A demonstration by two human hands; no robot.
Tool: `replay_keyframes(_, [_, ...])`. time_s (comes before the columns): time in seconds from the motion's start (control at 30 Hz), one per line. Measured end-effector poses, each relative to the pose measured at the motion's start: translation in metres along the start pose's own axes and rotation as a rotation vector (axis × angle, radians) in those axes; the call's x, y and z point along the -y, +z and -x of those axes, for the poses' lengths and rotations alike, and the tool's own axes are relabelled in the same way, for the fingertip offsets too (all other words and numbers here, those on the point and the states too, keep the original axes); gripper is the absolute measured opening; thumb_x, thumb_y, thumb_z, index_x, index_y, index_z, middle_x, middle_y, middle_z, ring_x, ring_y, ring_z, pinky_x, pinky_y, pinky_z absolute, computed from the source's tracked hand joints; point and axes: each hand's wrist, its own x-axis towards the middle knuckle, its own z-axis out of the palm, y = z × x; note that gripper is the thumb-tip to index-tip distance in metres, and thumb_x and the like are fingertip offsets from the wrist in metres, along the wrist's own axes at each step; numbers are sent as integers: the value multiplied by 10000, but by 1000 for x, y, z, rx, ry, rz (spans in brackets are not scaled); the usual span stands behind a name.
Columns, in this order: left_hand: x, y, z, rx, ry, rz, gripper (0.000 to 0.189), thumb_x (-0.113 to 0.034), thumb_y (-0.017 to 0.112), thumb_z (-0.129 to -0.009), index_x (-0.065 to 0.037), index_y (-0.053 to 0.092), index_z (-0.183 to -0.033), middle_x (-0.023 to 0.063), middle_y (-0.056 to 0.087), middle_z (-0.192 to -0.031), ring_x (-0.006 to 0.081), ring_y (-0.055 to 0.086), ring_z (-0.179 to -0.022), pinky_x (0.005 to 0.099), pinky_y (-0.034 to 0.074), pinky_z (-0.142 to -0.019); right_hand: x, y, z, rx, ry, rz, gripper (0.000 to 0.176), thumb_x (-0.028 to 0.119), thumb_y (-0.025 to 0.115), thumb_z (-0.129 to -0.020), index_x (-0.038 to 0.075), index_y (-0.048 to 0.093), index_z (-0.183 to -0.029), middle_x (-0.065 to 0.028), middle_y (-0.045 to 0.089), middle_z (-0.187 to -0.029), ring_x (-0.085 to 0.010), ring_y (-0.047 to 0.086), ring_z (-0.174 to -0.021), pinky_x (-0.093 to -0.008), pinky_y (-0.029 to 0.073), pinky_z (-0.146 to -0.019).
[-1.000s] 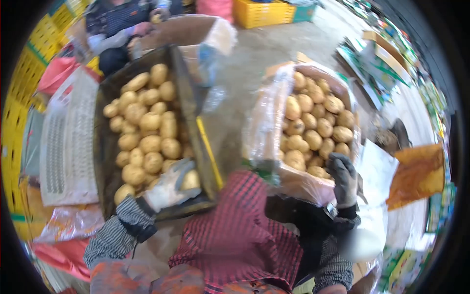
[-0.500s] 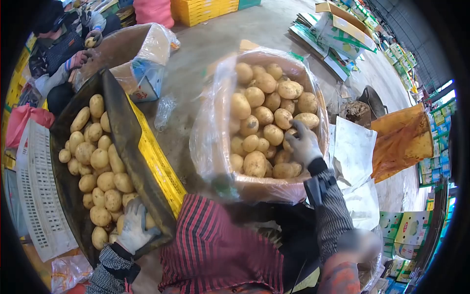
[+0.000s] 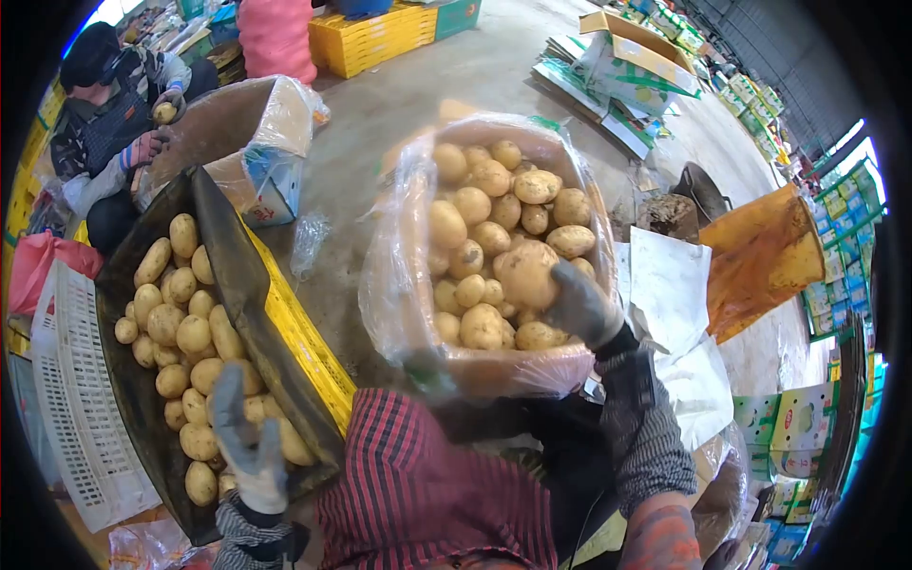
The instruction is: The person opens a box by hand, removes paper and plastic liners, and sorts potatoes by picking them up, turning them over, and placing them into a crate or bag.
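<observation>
- At three o'clock, right hand point(image 3: 584, 306) grips a large potato point(image 3: 525, 274) above the plastic-lined box point(image 3: 399, 285).
- At eight o'clock, left hand point(image 3: 242, 442) hovers spread, holding nothing visible, over the black crate point(image 3: 237, 256) of loose potatoes point(image 3: 195, 334).

Yellow crates point(image 3: 380, 38) stacked far off; orange sack point(image 3: 760, 261) (crumpled) beside white sheets point(image 3: 670, 285).

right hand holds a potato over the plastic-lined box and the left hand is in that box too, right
Not quite. The left hand is not in the box; it is over the dark crate of potatoes on the person's left. The rest stands: the right hand holds a potato over the plastic-lined box. The head view shows this.
</observation>
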Motion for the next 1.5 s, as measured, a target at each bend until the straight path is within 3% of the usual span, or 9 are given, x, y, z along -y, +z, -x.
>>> replay_keyframes(0.2, [-36, 137, 0, 381, -67, 558, 590, -76, 594, -929, -10, 363, -1468, 143, 438, -1439, 234, 456, -1323, 447, 398, -1100, 137, 42, 50, -93, 249, -1022, 662, 242, 779, -754, -35, 514, -1293, -147, 651, -1103, -268, 645, -989, -384, 528, -835])
replay_keyframes(0.37, [-52, 211, -19, 546, -408, 858, 635, -103, 747, -853, 16, 446, -1399, 153, 538, -1327, 236, 546, -1201, 385, 466, -1008, 83, 49, 88, -90, 165, -825, 792, 415, 688, -846, -54, 388, -1410, -148, 557, -1300, -225, 578, -1151, -335, 474, -979])
replay_keyframes(0.5, [-35, 225, -33, 455, 660, 0, 550, -354, 622, -972, 6, 457, -1354, 136, 551, -1304, 265, 565, -1179, 403, 498, -977, 101, 28, 88, 6, 191, -833, 774, 292, 686, -826, -52, 367, -1441, -147, 540, -1338, -232, 550, -1210, -336, 441, -1026])
replay_keyframes(0.63, [-33, 236, -24, 581, 30, 505, 559, -426, 438, -1041, -30, 369, -1429, 130, 515, -1340, 271, 560, -1199, 405, 493, -1008, 121, 22, 82, -95, 193, -318, 717, 113, 667, -799, -27, 396, -1448, -135, 532, -1368, -247, 525, -1254, -355, 401, -1076])
replay_keyframes(0.7, [-46, 239, -22, 610, -726, 1395, 556, -415, 383, -1059, -34, 322, -1459, 143, 496, -1353, 270, 553, -1214, 413, 490, -1023, 109, 11, 83, -110, 5, -62, 697, 78, 679, -795, -16, 425, -1438, -133, 524, -1389, -252, 508, -1281, -372, 378, -1098])
replay_keyframes(0.8, [-52, 227, -31, 628, -722, 1421, 563, -391, 382, -1063, -7, 301, -1467, 164, 496, -1345, 262, 551, -1221, 418, 488, -1031, 101, 7, 78, -216, -81, -144, 651, 83, 691, -801, -12, 476, -1408, -146, 510, -1420, -254, 475, -1324, -391, 345, -1125])
replay_keyframes(1.1, [-31, 227, -25, 683, -548, 1230, 545, -438, 416, -1038, -116, 363, -1475, 125, 484, -1392, 248, 539, -1238, 400, 453, -1068, 126, 36, 61, -107, -95, -12, 653, 165, 655, -825, -61, 449, -1402, -162, 541, -1376, -270, 490, -1304, -372, 328, -1130])
replay_keyframes(1.23, [-19, 223, -9, 444, -113, 758, 491, -307, 597, -992, -51, 471, -1391, 94, 537, -1313, 199, 551, -1185, 347, 450, -1044, 50, 33, 63, -395, -17, -95, 377, 181, 568, -953, -29, 603, -1264, -138, 604, -1272, -233, 617, -1121, -344, 481, -984])
replay_keyframes(1.5, [-32, 6, 11, 138, -50, 118, 482, -147, 738, -867, -54, 564, -1306, 101, 582, -1257, 211, 560, -1165, 349, 466, -1001, 13, 25, 61, -310, 73, -445, 343, 187, 588, -996, -2, 585, -1282, -63, 644, -1172, -131, 600, -1038, -273, 484, -897])
